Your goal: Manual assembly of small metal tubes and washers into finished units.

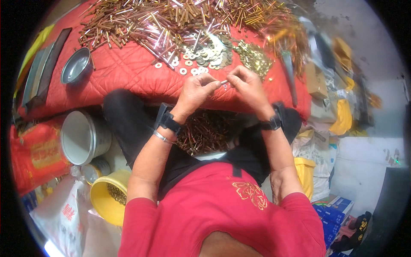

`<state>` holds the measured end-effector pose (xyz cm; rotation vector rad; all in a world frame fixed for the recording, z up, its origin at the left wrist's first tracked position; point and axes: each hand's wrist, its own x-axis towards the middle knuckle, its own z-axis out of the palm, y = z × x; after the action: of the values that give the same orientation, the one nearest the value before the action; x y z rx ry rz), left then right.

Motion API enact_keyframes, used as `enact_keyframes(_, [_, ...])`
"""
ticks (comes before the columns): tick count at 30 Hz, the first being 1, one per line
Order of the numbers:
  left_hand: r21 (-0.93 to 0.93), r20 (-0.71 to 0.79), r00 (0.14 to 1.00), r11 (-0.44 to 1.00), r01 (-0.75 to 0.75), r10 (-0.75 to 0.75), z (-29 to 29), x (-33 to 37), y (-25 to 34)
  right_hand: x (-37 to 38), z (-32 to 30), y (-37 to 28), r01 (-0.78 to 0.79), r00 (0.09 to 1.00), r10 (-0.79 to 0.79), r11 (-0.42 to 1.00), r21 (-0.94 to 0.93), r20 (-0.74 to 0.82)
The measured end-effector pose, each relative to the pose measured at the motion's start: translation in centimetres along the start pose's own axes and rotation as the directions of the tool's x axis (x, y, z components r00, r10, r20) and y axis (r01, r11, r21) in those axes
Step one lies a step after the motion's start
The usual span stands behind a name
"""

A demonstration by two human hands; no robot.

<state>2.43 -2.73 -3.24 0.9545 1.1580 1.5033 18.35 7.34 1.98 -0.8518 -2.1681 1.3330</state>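
My left hand [196, 92] and my right hand [249, 89] meet fingertip to fingertip over the near edge of a red quilted cover [128, 79]. Both are closed in a pinch. Between them shows a short, thin metal rod [224, 82], gripped by the left fingers; its far end runs into the right fingertips. What else the right fingers pinch is too small to make out. Just beyond the hands lies a heap of flat metal washers [216, 53], with several loose ones nearer. To its right spreads a pile of small gold-coloured metal pieces [253, 59].
A large heap of copper-coloured metal rods [171, 21] covers the far side. A metal bowl [77, 66] sits at the left. Below stand a white bucket [78, 137] and a yellow bucket [112, 195] holding small parts. More rods [203, 135] lie between my legs.
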Motion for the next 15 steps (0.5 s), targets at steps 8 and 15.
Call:
enact_keyframes(8, [-0.335, 0.351, 0.875, 0.828, 0.45, -0.334, -1.9, -0.5, 1.4, -0.4, 0.4, -0.7, 0.417, 0.909, -0.417, 0.909, -0.002, -0.005])
enact_keyframes(15, [0.08, -0.04, 0.988, 0.986, -0.143, 0.147, -0.1, 0.0, -0.5, -0.7, 0.4, -0.3, 0.065, 0.997, -0.073, 0.982, -0.179, -0.034])
